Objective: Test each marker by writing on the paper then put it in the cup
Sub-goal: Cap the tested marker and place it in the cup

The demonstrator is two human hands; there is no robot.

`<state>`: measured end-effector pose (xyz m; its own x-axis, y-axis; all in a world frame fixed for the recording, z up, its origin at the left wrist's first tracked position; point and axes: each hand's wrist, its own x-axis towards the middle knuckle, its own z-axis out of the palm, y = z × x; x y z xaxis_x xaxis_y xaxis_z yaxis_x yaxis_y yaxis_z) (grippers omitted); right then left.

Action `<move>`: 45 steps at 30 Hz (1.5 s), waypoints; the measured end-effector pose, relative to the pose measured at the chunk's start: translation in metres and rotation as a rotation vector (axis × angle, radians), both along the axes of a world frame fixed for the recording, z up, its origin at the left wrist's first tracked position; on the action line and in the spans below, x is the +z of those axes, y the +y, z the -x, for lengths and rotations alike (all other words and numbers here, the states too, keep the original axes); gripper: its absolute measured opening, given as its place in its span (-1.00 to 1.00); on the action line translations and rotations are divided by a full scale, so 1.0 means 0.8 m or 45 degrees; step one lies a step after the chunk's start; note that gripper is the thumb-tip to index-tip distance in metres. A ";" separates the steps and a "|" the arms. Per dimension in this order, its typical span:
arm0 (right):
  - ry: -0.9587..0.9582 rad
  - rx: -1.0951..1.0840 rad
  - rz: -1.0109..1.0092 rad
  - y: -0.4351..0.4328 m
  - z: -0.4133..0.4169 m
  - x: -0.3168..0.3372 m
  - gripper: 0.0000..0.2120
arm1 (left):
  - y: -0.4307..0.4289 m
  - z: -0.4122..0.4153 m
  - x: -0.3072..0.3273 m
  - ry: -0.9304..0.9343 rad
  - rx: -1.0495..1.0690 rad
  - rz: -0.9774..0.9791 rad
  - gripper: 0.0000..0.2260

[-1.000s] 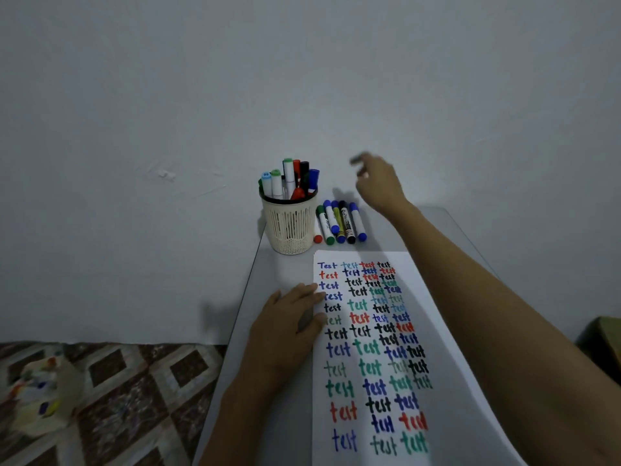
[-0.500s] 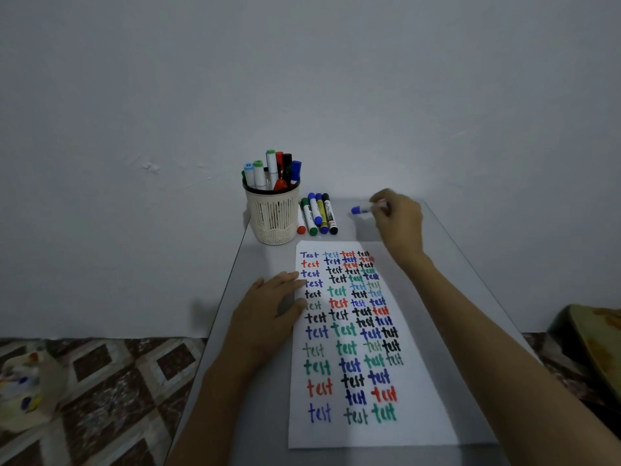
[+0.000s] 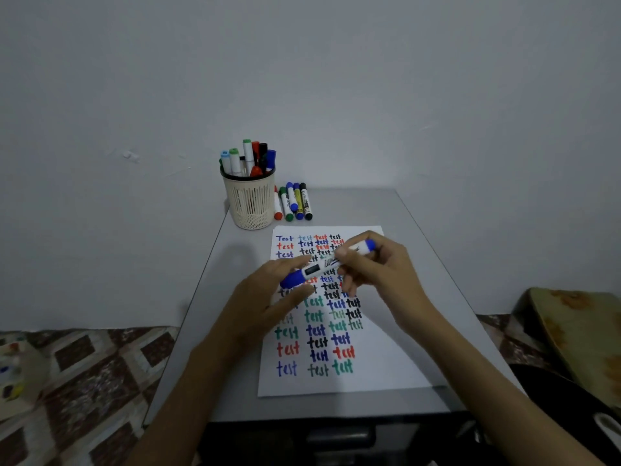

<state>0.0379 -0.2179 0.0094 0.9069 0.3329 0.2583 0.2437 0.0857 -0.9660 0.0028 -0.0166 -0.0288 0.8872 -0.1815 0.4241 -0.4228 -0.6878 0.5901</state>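
**A:** Foreground: what lies nearest the viewer?

**B:** The counter [image 3: 232, 381], carrying the paper [image 3: 379, 364]. The sheet is filled with columns of the word "test" in blue, red, green and black, and its near and right margins are bare.

**A:** Mid-field: where is the task's thing, and what is each grip doing?

**B:** The blue marker [image 3: 322, 267] is held above the far half of the sheet. The right hand [image 3: 379, 274] has its fingers curled round the rear of the barrel, and the blue end plug shows beyond them. The long axis runs from that hand leftward and toward the viewer, ending at the cap [image 3: 291, 279]. The cap lies between the forefinger and thumb of the left hand [image 3: 265, 307]. Whether that grip presses on it cannot be told.

**A:** Which relation governs the coming move?

**B:** As a judgement, the marker is capped and the cap points at the left hand, which is the nearer one. A pull along the axis would free the tip, and nothing stands between.

**A:** Background?

**B:** A row of loose markers [image 3: 295, 203] lies side by side just right of the mesh cup [image 3: 252, 203]. The cup stands beyond the sheet's far left corner and holds the stored markers [image 3: 248, 156] upright.
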 end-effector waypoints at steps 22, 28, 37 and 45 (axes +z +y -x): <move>0.064 0.162 -0.064 0.009 0.016 -0.006 -0.86 | -0.014 0.011 -0.001 -0.099 -0.111 -0.003 -0.73; 0.349 -0.072 -0.499 -0.027 0.022 -0.018 -0.95 | -0.006 -0.003 -0.011 -0.064 0.124 -0.020 -0.64; 0.320 -0.075 -0.200 -0.020 0.044 -0.034 -0.72 | -0.004 -0.011 -0.016 0.001 0.077 -0.092 -0.48; 0.218 -0.383 -0.111 -0.014 0.040 -0.049 -0.71 | -0.005 -0.010 -0.012 0.001 0.074 -0.144 -0.56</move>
<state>0.0059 -0.2288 -0.0300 0.9936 0.0275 0.1098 0.1058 0.1188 -0.9873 0.0109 -0.0203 -0.0386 0.8980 -0.1760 0.4033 -0.3796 -0.7734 0.5077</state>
